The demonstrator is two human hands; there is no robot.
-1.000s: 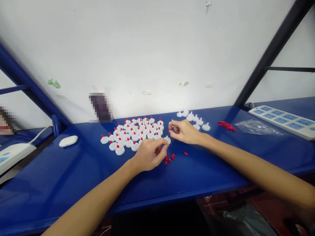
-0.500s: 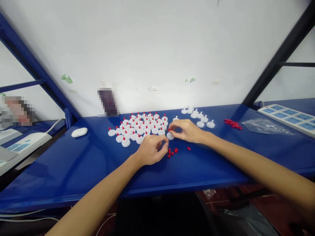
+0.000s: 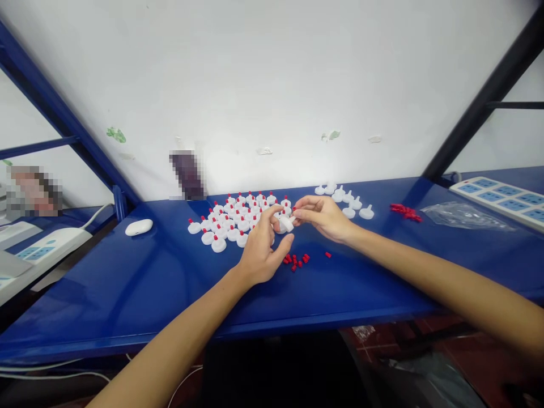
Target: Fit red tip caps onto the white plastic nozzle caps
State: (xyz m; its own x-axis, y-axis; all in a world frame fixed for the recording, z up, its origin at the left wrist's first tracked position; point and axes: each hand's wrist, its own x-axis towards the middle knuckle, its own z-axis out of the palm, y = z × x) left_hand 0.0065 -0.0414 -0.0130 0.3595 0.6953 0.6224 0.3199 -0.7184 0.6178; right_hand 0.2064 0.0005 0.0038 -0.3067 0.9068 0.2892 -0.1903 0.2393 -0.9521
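Note:
My left hand and my right hand meet above the blue table, both pinching one small white cap between their fingertips. A tiny red piece shows at my right fingertips. Behind my left hand lies a cluster of white caps with red plugs. Several loose red plugs lie on the table just below my hands. A group of plain white caps sits behind my right hand.
A pile of red plugs and a clear plastic bag lie at the right, a power strip beyond them. A white oval case and another power strip are at the left. Black and blue frame bars rise at both sides.
Both hands have lifted off the table and come together, raising a white cap between them. The view has shifted slightly.

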